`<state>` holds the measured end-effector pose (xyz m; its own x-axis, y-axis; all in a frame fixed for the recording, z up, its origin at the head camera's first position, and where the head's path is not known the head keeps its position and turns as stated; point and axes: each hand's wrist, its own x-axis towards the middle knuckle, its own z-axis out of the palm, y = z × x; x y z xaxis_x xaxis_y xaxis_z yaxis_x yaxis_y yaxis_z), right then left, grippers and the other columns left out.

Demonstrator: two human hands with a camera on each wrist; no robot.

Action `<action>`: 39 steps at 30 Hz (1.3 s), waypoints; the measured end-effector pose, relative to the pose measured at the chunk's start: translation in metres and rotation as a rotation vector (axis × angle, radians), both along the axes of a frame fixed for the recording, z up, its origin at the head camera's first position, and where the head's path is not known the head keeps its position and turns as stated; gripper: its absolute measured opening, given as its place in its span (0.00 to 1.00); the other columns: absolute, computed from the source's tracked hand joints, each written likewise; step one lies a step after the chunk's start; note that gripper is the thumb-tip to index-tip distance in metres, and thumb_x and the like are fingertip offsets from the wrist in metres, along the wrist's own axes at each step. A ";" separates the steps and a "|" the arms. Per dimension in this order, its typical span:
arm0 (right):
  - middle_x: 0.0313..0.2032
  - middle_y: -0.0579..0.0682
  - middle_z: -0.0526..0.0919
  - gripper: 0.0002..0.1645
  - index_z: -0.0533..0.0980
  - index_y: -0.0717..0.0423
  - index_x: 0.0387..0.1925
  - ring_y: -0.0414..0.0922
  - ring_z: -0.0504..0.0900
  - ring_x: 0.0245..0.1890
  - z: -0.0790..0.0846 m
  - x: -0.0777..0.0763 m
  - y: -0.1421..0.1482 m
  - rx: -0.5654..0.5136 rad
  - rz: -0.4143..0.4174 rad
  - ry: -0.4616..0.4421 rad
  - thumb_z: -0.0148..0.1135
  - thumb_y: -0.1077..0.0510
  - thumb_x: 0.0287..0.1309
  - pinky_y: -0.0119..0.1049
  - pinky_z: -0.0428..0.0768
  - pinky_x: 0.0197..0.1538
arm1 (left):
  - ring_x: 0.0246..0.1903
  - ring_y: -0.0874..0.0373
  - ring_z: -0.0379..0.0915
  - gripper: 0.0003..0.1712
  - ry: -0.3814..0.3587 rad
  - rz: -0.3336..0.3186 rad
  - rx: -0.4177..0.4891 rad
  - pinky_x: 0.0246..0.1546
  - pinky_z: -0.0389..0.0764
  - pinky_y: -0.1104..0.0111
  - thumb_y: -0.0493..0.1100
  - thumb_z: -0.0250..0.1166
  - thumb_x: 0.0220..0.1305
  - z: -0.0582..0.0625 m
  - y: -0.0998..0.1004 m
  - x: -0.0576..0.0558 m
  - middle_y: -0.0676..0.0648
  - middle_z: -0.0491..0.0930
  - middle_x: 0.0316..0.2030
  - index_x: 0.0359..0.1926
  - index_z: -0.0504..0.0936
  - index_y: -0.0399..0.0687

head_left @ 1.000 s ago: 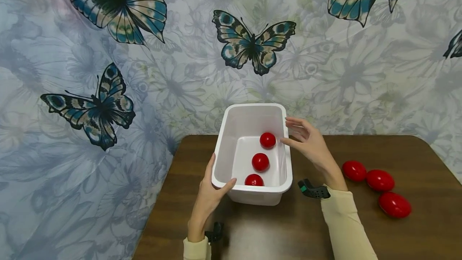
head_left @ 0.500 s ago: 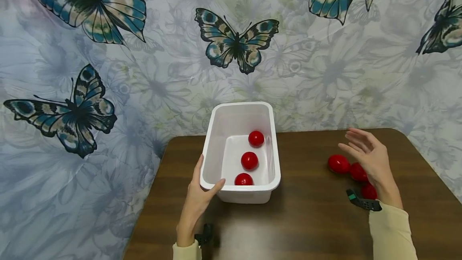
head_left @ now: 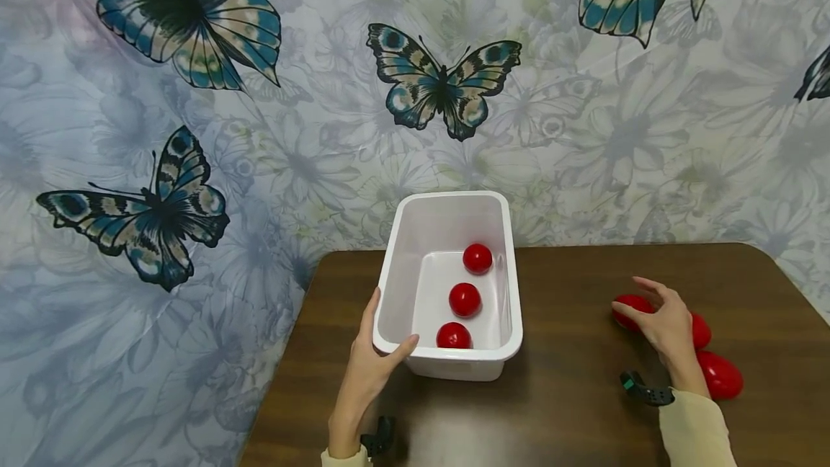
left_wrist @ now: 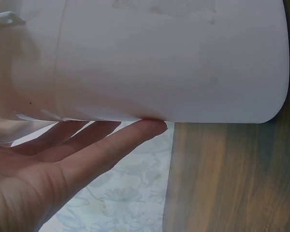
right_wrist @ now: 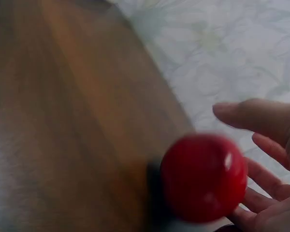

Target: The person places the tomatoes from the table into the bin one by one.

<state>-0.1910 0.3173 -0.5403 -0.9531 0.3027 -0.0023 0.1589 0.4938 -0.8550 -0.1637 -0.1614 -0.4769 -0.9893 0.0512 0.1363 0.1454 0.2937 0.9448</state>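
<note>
A white plastic bin [head_left: 447,355] stands on the wooden table with several glossy red balls around; one in-bin ball [head_left: 478,259] lies at the back, another [head_left: 465,300] in the middle and a third [head_left: 454,336] at the front. My left hand [head_left: 372,366] rests on the bin's front left corner, thumb at the front rim and straight fingers along the outer left wall. My right hand [head_left: 668,323] is at the leftmost table ball [head_left: 629,310]. In the right wrist view, its spread thumb and fingers are around this ball [right_wrist: 203,179], the thumb apart from it.
Two more red balls lie beside my right hand: one [head_left: 700,331] partly hidden behind it, the other [head_left: 720,375] nearer the front. The brown table [head_left: 570,279] ends at a wall covering [head_left: 311,128] printed with butterflies.
My right hand has left the bin's right side and moved right, then lowered to the leftmost table ball. The left hand stays at the bin's corner. The head view has shifted slightly.
</note>
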 end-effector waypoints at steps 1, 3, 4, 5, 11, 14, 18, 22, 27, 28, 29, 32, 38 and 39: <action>0.72 0.76 0.61 0.44 0.65 0.68 0.74 0.74 0.64 0.68 -0.002 0.000 0.000 0.012 0.009 -0.026 0.71 0.49 0.67 0.44 0.79 0.61 | 0.64 0.38 0.71 0.58 -0.002 0.003 0.005 0.59 0.78 0.48 0.45 0.79 0.61 0.000 0.000 0.001 0.40 0.65 0.75 0.84 0.53 0.56; 0.73 0.78 0.58 0.45 0.64 0.68 0.74 0.76 0.61 0.68 -0.007 0.000 -0.002 0.033 0.026 -0.078 0.71 0.49 0.67 0.65 0.72 0.64 | 0.64 0.39 0.71 0.58 -0.007 0.010 0.008 0.58 0.78 0.48 0.45 0.79 0.60 0.000 0.000 0.001 0.41 0.65 0.75 0.83 0.53 0.58; 0.72 0.79 0.57 0.46 0.64 0.68 0.74 0.77 0.60 0.68 -0.010 0.000 -0.003 0.038 0.031 -0.091 0.72 0.49 0.66 0.73 0.66 0.64 | 0.64 0.39 0.71 0.58 -0.009 0.011 0.008 0.59 0.78 0.48 0.45 0.79 0.60 0.000 0.000 0.001 0.42 0.65 0.75 0.83 0.53 0.58; 0.72 0.79 0.58 0.46 0.64 0.67 0.75 0.77 0.60 0.68 -0.013 0.001 -0.005 0.047 0.030 -0.100 0.72 0.49 0.66 0.74 0.66 0.63 | 0.65 0.39 0.71 0.58 -0.012 0.011 0.007 0.58 0.78 0.48 0.45 0.79 0.60 0.000 0.000 0.001 0.42 0.65 0.75 0.83 0.53 0.59; 0.70 0.79 0.61 0.46 0.65 0.64 0.75 0.77 0.62 0.65 -0.022 0.002 -0.009 0.064 -0.004 -0.053 0.74 0.51 0.63 0.77 0.67 0.60 | 0.65 0.38 0.70 0.58 -0.021 0.007 0.007 0.59 0.78 0.47 0.46 0.78 0.61 0.002 0.000 0.000 0.42 0.64 0.76 0.84 0.52 0.60; 0.70 0.79 0.61 0.46 0.65 0.64 0.75 0.78 0.61 0.66 -0.021 0.002 -0.009 0.058 -0.003 -0.040 0.74 0.50 0.63 0.77 0.67 0.60 | 0.65 0.38 0.70 0.58 -0.018 0.014 0.009 0.59 0.78 0.47 0.45 0.78 0.61 0.003 0.000 0.001 0.42 0.63 0.76 0.84 0.53 0.60; 0.70 0.78 0.61 0.46 0.64 0.63 0.76 0.78 0.61 0.66 -0.020 0.002 -0.009 0.054 -0.010 -0.047 0.74 0.51 0.64 0.77 0.66 0.60 | 0.66 0.39 0.69 0.57 -0.016 0.006 0.015 0.60 0.77 0.46 0.45 0.78 0.62 0.003 0.001 0.001 0.41 0.63 0.76 0.84 0.52 0.59; 0.70 0.78 0.61 0.46 0.64 0.63 0.76 0.78 0.61 0.67 -0.023 0.004 -0.008 0.049 -0.015 -0.056 0.74 0.52 0.64 0.77 0.66 0.61 | 0.65 0.38 0.69 0.57 -0.016 0.006 0.012 0.59 0.77 0.45 0.45 0.78 0.62 0.002 0.002 0.001 0.41 0.64 0.75 0.84 0.52 0.59; 0.71 0.78 0.61 0.46 0.65 0.63 0.76 0.77 0.61 0.67 -0.026 0.005 -0.009 0.042 -0.020 -0.057 0.75 0.52 0.63 0.77 0.65 0.61 | 0.64 0.39 0.70 0.58 -0.024 0.011 0.014 0.59 0.77 0.47 0.45 0.78 0.61 0.002 0.001 0.001 0.41 0.64 0.75 0.83 0.53 0.60; 0.71 0.78 0.61 0.46 0.65 0.63 0.76 0.77 0.61 0.67 -0.026 0.005 -0.010 0.036 -0.021 -0.055 0.75 0.51 0.63 0.77 0.65 0.62 | 0.64 0.39 0.70 0.58 -0.025 0.009 0.018 0.59 0.77 0.48 0.45 0.78 0.61 0.001 0.001 0.001 0.42 0.64 0.75 0.83 0.53 0.60; 0.71 0.78 0.61 0.46 0.65 0.64 0.75 0.77 0.61 0.67 -0.025 0.005 -0.010 0.030 -0.022 -0.052 0.75 0.51 0.63 0.76 0.66 0.61 | 0.64 0.39 0.70 0.58 -0.026 0.007 0.023 0.59 0.78 0.48 0.45 0.79 0.61 0.001 0.001 0.001 0.42 0.64 0.75 0.83 0.53 0.60; 0.71 0.77 0.64 0.47 0.65 0.64 0.75 0.72 0.67 0.64 -0.021 0.007 -0.012 0.006 -0.033 -0.050 0.74 0.48 0.64 0.65 0.76 0.57 | 0.65 0.39 0.69 0.58 -0.022 0.002 0.028 0.59 0.77 0.48 0.45 0.79 0.61 0.001 0.001 0.000 0.42 0.64 0.75 0.84 0.52 0.60; 0.71 0.71 0.68 0.48 0.66 0.60 0.76 0.49 0.74 0.55 0.009 0.004 -0.018 -0.058 -0.057 -0.018 0.75 0.45 0.63 0.21 0.72 0.39 | 0.65 0.39 0.69 0.58 -0.013 0.000 0.032 0.60 0.77 0.48 0.45 0.78 0.61 -0.001 0.000 -0.001 0.41 0.64 0.75 0.84 0.52 0.59; 0.72 0.70 0.68 0.48 0.66 0.58 0.76 0.44 0.75 0.53 0.017 0.001 -0.020 -0.069 -0.061 -0.001 0.75 0.45 0.63 0.18 0.71 0.39 | 0.65 0.39 0.69 0.58 -0.011 -0.001 0.033 0.60 0.77 0.47 0.45 0.78 0.61 0.000 0.000 -0.001 0.41 0.64 0.75 0.84 0.52 0.59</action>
